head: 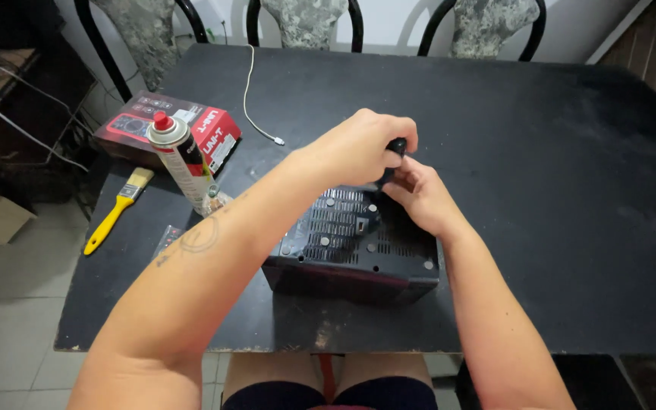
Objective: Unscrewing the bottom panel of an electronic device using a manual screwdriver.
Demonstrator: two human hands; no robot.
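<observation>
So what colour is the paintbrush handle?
Yellow; the paintbrush shows in the head view, left on the table.

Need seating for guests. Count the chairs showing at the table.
3, all along the table's far edge: one chair at the far left corner, one at the middle, one toward the right. Only their backs show; others may sit out of frame.
</observation>
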